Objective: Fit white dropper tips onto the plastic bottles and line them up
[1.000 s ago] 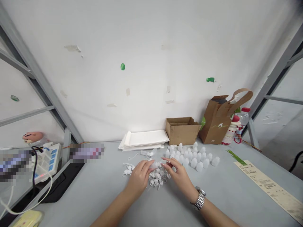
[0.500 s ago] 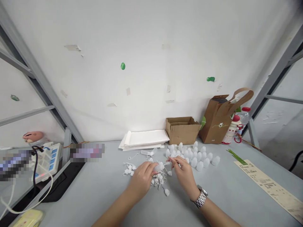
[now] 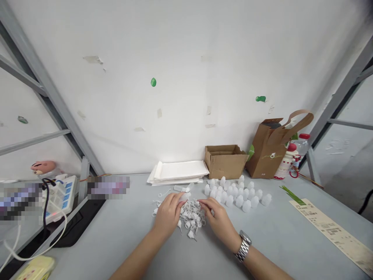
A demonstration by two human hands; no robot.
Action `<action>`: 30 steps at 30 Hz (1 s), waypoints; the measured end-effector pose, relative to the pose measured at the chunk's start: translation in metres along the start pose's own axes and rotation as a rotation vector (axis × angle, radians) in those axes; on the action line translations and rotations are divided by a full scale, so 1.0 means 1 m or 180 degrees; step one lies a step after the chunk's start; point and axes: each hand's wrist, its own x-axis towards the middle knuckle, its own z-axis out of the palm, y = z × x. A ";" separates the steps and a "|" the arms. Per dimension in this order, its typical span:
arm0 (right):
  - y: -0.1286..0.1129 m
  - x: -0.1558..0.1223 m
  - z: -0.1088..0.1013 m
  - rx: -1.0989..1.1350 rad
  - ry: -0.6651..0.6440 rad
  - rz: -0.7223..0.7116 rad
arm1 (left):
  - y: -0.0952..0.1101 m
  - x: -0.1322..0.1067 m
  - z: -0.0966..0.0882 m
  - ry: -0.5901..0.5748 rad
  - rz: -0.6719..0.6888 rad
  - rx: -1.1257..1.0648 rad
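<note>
My left hand (image 3: 167, 213) rests on the grey table (image 3: 274, 241) with its fingers curled round a small white bottle (image 3: 184, 196). My right hand (image 3: 216, 218), with a metal watch at the wrist, has its fingers bent and pressed together on the right edge of a heap of small white caps (image 3: 190, 218). What those fingertips pinch is too small to name. The heap lies between the two hands. A group of several upright white bottles (image 3: 239, 193) stands just right of my right hand.
A stack of white sheets (image 3: 178, 172), an open cardboard box (image 3: 225, 160) and a brown paper bag (image 3: 269, 149) line the back wall. A printed paper strip (image 3: 332, 229) lies at the right. A power strip (image 3: 60, 196) with cables sits left, beyond the table edge.
Both hands have dropped onto the cap heap. My right hand came left and down to the heap's edge. My left hand shifted slightly back with the bottle.
</note>
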 end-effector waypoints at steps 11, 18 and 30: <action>-0.002 -0.003 -0.002 -0.0504 -0.0315 -0.0272 | 0.000 -0.001 0.002 0.0093 -0.0066 -0.0051; 0.000 -0.002 -0.002 -0.0382 0.0020 -0.0257 | 0.001 -0.004 0.005 -0.0170 -0.0037 -0.0284; -0.003 0.001 -0.006 -0.0041 0.0050 0.0096 | 0.005 -0.006 0.005 -0.0167 0.0116 -0.0375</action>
